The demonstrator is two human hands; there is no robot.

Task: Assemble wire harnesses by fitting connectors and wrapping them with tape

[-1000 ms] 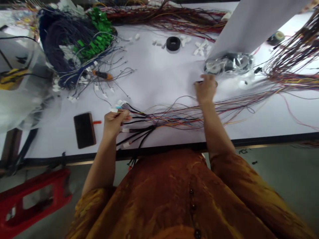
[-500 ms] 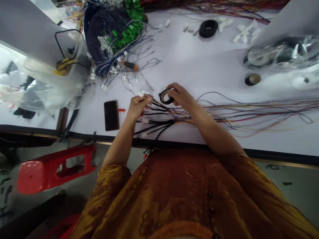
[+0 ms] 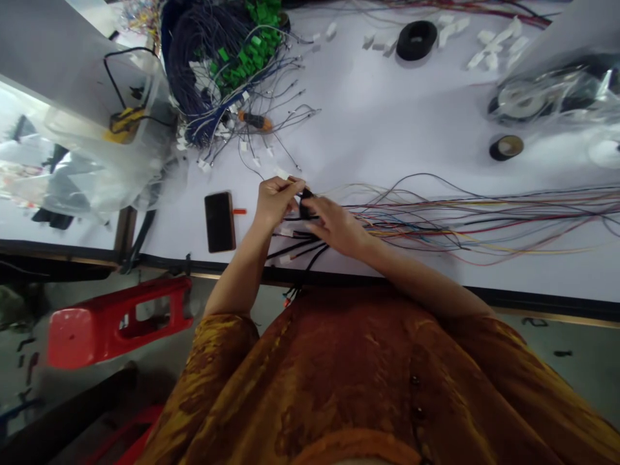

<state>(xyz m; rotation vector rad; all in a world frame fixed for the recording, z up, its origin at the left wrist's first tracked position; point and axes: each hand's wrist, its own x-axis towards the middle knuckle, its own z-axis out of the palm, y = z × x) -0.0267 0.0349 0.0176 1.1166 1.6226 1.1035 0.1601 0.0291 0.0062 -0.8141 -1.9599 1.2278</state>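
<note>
Centrally, near the front edge of the white table [image 3: 378, 129], a wire end by a white connector [image 3: 282, 173] is pinched by the left hand [image 3: 276, 200], its thumb and fingertips drawn together. A roll of black tape [image 3: 307, 203] is gripped edge-on by the fingers of the right hand [image 3: 339, 226], just beside the left fingertips; how far the thumb is wrapped around it cannot be told. Under and beyond the right hand, loose coloured wires [image 3: 411, 219] are spread toward the right side of the table. Below the hands, black-covered cables [image 3: 310, 258] are laid, some hung over the front edge.

To the left, a phone [image 3: 219, 221] is placed face up, with a small orange strip [image 3: 239, 211] beside it. Farther back, a screwdriver [image 3: 255, 121] is set by a coil of dark blue cables [image 3: 188, 58] with green connectors [image 3: 249, 61]. A thick black roll [image 3: 416, 40] is seen at the back, and a smaller roll [image 3: 506, 148] at the right, near a plastic bag [image 3: 557, 97].
</note>
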